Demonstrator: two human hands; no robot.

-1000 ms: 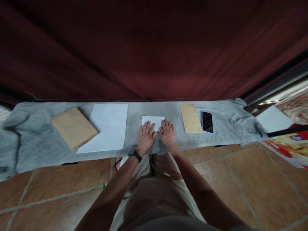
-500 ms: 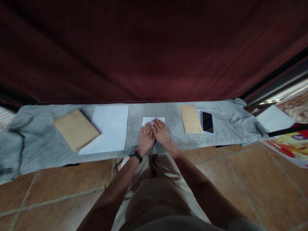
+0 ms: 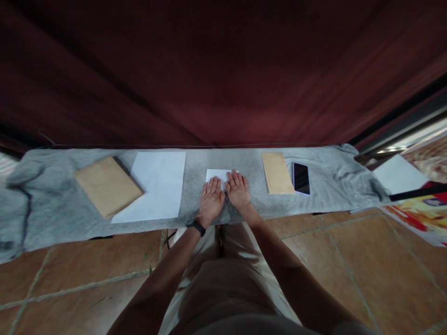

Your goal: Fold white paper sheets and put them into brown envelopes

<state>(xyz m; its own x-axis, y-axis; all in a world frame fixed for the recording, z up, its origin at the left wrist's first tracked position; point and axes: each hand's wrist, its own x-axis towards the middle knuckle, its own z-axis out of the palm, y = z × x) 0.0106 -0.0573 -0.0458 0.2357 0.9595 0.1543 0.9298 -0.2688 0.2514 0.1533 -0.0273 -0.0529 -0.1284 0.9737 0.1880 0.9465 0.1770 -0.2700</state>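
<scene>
A small folded white paper (image 3: 217,174) lies on a grey cloth (image 3: 52,209) spread over the floor. Both my hands rest flat on it, fingers stretched out and side by side. My left hand (image 3: 211,200), with a black band on its wrist, covers the paper's near left part. My right hand (image 3: 238,190) presses on its right part, so only the far edge of the paper shows.
Left of my hands lie a large white sheet (image 3: 153,186) and a brown envelope (image 3: 106,185) overlapping its corner. To the right are a narrow brown envelope (image 3: 277,172) and a dark phone (image 3: 301,177). A dark red curtain (image 3: 223,70) hangs behind; tiled floor in front.
My right hand slid left over the paper toward the left hand, then drew slightly back to the right; both hands stay flat on the paper.
</scene>
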